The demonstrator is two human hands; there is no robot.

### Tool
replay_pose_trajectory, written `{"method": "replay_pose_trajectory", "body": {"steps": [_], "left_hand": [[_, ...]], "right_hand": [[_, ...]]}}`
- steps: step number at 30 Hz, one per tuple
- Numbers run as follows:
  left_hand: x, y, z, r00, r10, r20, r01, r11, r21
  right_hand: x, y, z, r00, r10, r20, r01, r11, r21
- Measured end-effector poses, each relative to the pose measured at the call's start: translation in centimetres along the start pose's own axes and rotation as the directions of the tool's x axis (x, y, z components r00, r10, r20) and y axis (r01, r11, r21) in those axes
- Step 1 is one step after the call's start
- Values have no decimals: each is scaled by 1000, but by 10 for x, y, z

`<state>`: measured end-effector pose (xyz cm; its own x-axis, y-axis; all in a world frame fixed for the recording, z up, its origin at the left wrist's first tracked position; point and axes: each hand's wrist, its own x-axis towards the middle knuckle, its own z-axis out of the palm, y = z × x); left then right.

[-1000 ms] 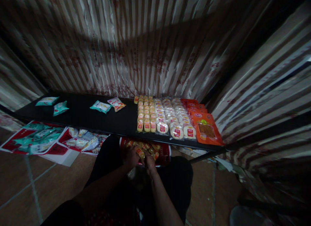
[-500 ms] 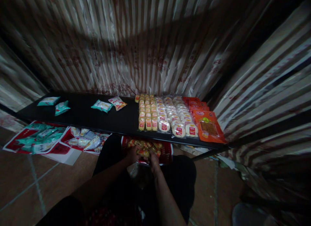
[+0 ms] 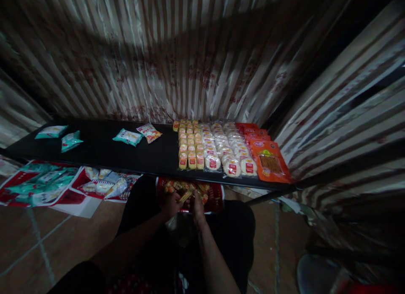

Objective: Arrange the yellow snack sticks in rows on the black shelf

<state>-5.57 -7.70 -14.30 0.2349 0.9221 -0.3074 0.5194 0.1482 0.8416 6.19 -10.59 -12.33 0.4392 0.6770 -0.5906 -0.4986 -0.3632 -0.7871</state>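
Note:
Below the front edge of a long black table (image 3: 126, 157), both my hands work at a red basket (image 3: 215, 201) full of small yellow snack packs. My left hand (image 3: 171, 204) is curled around a yellow snack pack (image 3: 185, 196) that sticks up from its fingers. My right hand (image 3: 198, 206) is right beside it, fingers together on the packs in the basket; what it holds is too dark to make out. On the table above lie neat rows of yellow packs (image 3: 190, 144), round white cakes (image 3: 226, 152) and orange packets (image 3: 268, 161).
Teal snack bags (image 3: 128, 136) and a red-and-white bag (image 3: 149, 133) lie loose on the table's left half. Red trays of teal and pale bags (image 3: 47, 184) sit on the tiled floor at left. Striped curtains close in behind and to the right. A stool (image 3: 316, 273) stands at lower right.
The view has shifted slightly. My hands have moved a little within the basket, and a yellow pack now sticks up from my left hand.

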Motion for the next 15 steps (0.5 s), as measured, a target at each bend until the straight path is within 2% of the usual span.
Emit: {"method": "replay_pose_trajectory", "body": {"steps": [5, 10, 15], "left_hand": [[-3, 8, -2, 999, -24, -25, 22, 998, -64], [-11, 24, -8, 998, -4, -67, 12, 993, 113], [-20, 34, -12, 995, 49, -87, -33, 983, 181]], "right_hand": [[1, 4, 1, 998, -35, 57, 41, 994, -104], [-1, 8, 0, 977, -167, 134, 193, 959, -208], [-5, 15, 0, 953, -201, 225, 246, 949, -196]]}}
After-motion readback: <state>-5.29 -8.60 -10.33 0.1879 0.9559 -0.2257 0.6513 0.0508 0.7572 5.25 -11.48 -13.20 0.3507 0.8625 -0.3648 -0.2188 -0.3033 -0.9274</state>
